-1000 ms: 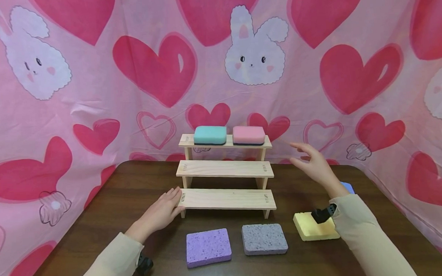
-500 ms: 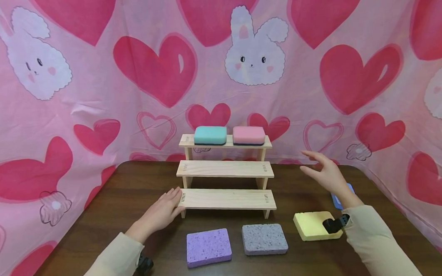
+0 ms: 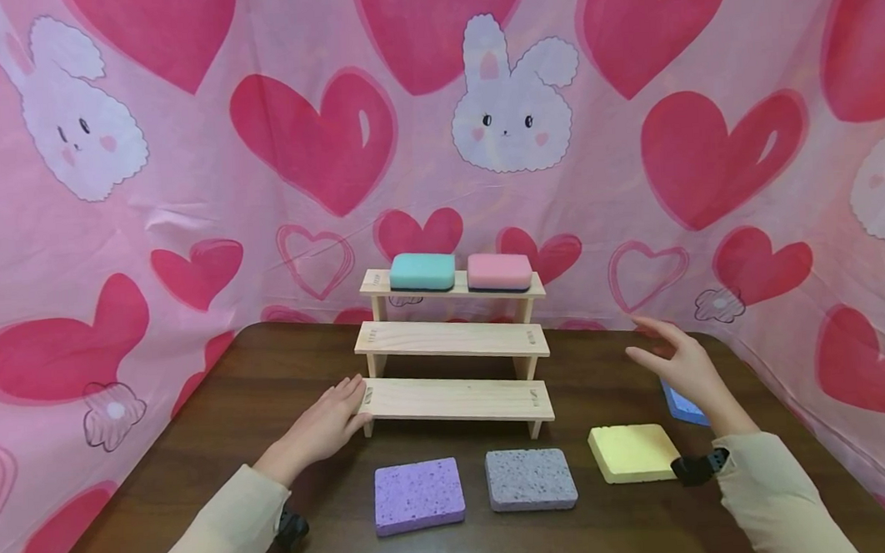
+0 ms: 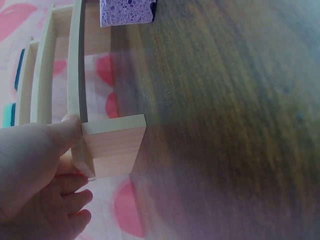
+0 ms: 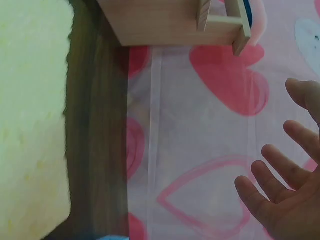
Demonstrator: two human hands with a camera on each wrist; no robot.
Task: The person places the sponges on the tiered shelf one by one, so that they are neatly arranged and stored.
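A three-tier wooden step shelf (image 3: 455,397) stands on the table. My left hand (image 3: 322,423) grips the left end of its lowest tier, thumb on one side and fingers around the other in the left wrist view. My right hand (image 3: 686,371) hovers at the right, fingers spread and nothing in them. Below it in the head view lies a blue sponge (image 3: 678,399), partly covered by the hand and wrist. A yellow sponge (image 3: 632,453) rests nearer, by the right wrist. On the top tier sit a teal sponge (image 3: 422,269) and a pink sponge (image 3: 499,270).
In front of the shelf, a purple sponge (image 3: 418,493) and a grey sponge (image 3: 530,477) lie on the dark wooden table (image 3: 224,405). Behind the table hangs a pink cloth (image 3: 422,177) with hearts and rabbits.
My right hand has moved right and slightly down, away from the shelf, uncovering more of the yellow and blue sponges. The left hand has stayed on the shelf end.
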